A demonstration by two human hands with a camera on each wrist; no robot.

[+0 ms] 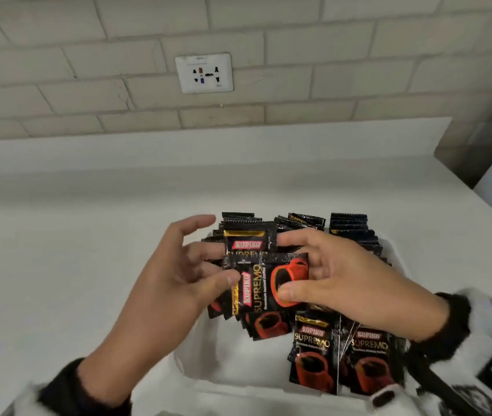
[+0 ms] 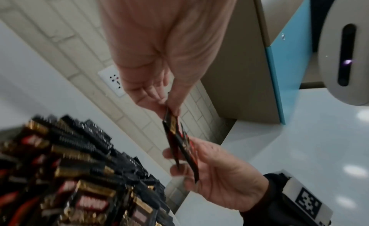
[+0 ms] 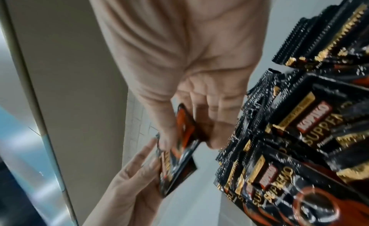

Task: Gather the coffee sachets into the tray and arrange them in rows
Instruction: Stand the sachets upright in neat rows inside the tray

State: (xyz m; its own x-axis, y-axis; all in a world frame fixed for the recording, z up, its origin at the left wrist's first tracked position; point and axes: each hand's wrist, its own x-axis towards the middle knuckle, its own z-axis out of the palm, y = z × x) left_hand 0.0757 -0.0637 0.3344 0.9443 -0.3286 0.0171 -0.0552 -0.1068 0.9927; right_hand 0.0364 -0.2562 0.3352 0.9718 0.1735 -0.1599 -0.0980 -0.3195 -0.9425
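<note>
1. My right hand point(image 1: 328, 280) and left hand point(image 1: 175, 274) each pinch one end of a small stack of Kopiko sachets point(image 1: 265, 283), grip clamped.
2. It hangs sideways over the white tray point(image 1: 196, 367), crosswise to the upright rows point(image 1: 349, 232) inside.
3. Either hand could turn it upright.

The black sachets point(image 1: 312, 352) are showing "KOPIKO" in red panels. "SUPREMO" is running beneath in gold, at 5 o'clock in the tray point(image 1: 196, 355).
</note>
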